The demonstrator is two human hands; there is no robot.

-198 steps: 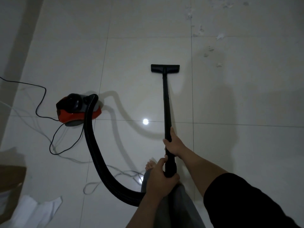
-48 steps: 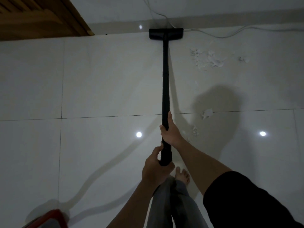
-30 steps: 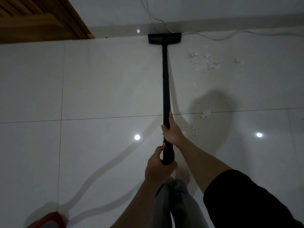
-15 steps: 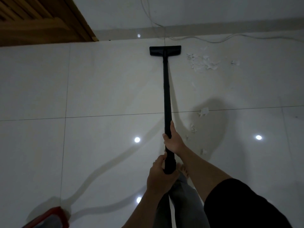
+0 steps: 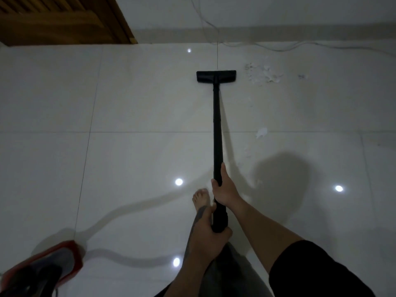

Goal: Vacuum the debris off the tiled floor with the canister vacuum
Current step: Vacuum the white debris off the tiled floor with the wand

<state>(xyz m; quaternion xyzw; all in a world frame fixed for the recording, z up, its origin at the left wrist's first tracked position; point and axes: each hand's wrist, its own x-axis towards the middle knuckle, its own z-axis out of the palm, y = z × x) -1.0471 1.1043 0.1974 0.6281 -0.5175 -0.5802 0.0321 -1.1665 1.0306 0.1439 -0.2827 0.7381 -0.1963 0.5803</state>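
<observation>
Red and black canister body (image 5: 40,273) sat at the lower left edge of view, partly cut off and blurred; no brand or lettering could be read on it or on any other part.

My left hand (image 5: 206,230) was nearest, fingers curled round the bottom end of the black wand (image 5: 216,129), thumb pointing up along it. My right hand (image 5: 224,187) gripped the same wand just above, fingers wrapped from the left, thumb laid straight up the tube. Right forearm ran in from the lower right out of a black sleeve (image 5: 317,273). One bare foot (image 5: 201,198) stood on the tile just left of the wand, grey trouser leg below it.

Wand ran almost straight away from me to the flat black floor head (image 5: 216,76), which lay on the glossy pale tiled floor (image 5: 139,99), at a grout line. White debris: one scrap (image 5: 261,132) right of the wand at mid-length, fainter bits nearer my hands, and a scattered patch (image 5: 264,76) just right of the head, not touching it.

Farthest: a white cable (image 5: 278,48) along the skirting and a wooden door (image 5: 64,20) at upper left.
</observation>
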